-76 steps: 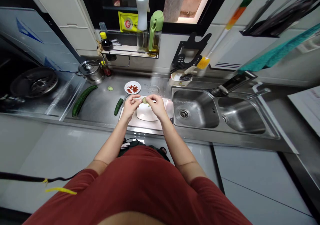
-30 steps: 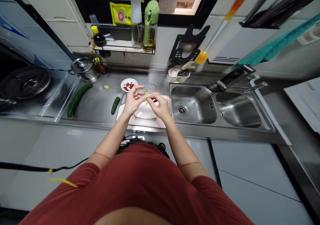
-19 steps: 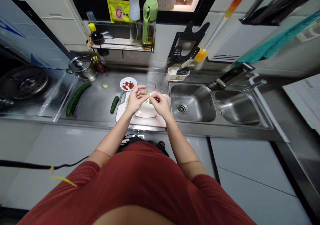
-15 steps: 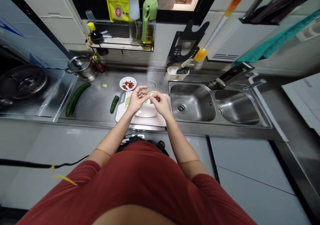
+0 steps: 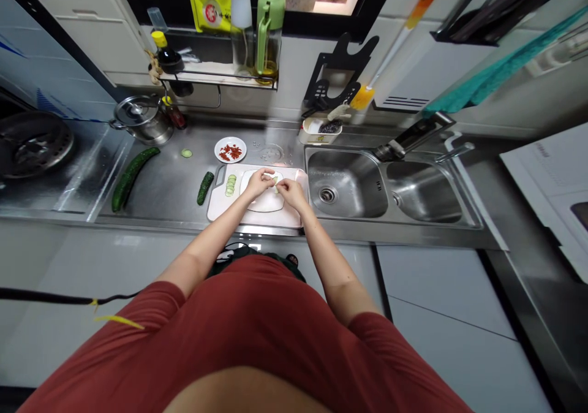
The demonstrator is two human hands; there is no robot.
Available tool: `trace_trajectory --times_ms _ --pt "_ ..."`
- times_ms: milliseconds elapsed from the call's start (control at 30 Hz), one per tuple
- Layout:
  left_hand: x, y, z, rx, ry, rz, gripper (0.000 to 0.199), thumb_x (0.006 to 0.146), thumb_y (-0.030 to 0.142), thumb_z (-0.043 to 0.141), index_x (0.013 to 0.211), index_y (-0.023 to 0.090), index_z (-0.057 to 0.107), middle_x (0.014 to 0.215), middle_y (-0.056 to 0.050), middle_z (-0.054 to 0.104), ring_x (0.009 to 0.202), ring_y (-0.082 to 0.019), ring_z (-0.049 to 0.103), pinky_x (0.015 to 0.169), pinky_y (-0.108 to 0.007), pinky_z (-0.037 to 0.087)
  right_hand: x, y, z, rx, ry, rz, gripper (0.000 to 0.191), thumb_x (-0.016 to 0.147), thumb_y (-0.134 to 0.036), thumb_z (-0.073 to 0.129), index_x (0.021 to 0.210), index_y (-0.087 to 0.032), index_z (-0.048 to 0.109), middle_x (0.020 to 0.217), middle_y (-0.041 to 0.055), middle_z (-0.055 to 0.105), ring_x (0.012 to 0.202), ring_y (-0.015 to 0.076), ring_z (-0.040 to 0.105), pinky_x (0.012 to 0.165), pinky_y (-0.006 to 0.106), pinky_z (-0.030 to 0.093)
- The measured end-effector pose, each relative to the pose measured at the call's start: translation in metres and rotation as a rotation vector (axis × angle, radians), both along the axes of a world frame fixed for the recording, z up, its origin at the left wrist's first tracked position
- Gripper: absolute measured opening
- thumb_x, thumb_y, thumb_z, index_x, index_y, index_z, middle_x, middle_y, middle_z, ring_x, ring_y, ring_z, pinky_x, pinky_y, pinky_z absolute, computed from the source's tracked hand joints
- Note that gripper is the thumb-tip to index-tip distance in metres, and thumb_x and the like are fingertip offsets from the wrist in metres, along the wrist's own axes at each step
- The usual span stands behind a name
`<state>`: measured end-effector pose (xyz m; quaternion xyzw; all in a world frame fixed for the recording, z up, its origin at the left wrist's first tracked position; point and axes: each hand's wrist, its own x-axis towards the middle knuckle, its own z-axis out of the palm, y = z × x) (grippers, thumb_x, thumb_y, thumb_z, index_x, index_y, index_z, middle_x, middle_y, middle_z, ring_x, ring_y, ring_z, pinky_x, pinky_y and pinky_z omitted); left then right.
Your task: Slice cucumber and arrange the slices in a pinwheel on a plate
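Cucumber piece (image 5: 275, 181) sits pinched at the fingertips between the left hand (image 5: 260, 183) and right hand (image 5: 290, 193), both closed narrowly above the plate (image 5: 266, 200) on the cutting board (image 5: 220, 209). Small and probably slick, it could slip if the pinch loosens, dropping to the plate or skidding toward the sink (image 5: 344, 183).

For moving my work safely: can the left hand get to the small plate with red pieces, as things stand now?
Probably yes. The left hand is close to the small plate. Only the edge of the cutting board and the bare steel counter lie between them, and nothing stands in the way.
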<state>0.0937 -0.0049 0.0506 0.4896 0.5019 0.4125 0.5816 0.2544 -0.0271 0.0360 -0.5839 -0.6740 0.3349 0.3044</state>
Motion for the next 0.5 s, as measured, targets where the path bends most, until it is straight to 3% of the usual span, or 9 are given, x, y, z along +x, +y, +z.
trace_trajectory --times_ms 233,500 --pt "0.006 0.004 -0.04 -0.039 0.309 0.01 0.033 0.064 0.01 0.065 0.096 0.017 0.063 0.062 0.004 0.061 0.059 -0.01 0.056 0.064 -0.023 0.044 -0.004 -0.005 -0.029 -0.05 -0.278 -0.047 0.018 0.086 -0.022 0.052 0.091 -0.02 0.069 0.082 0.003 0.069 0.078 0.0168 0.059 0.071 0.024 0.04" --pt "0.012 0.009 -0.048 0.122 0.669 -0.089 0.032 0.07 0.012 0.062 0.101 0.018 0.065 0.076 0.0 0.066 0.072 -0.014 0.059 0.071 -0.024 0.043 -0.01 -0.008 -0.037 0.036 -0.539 -0.076 0.024 0.092 -0.027 0.049 0.094 -0.019 0.071 0.104 0.0114 0.059 0.1 0.024 0.047 0.082 0.031 0.039"
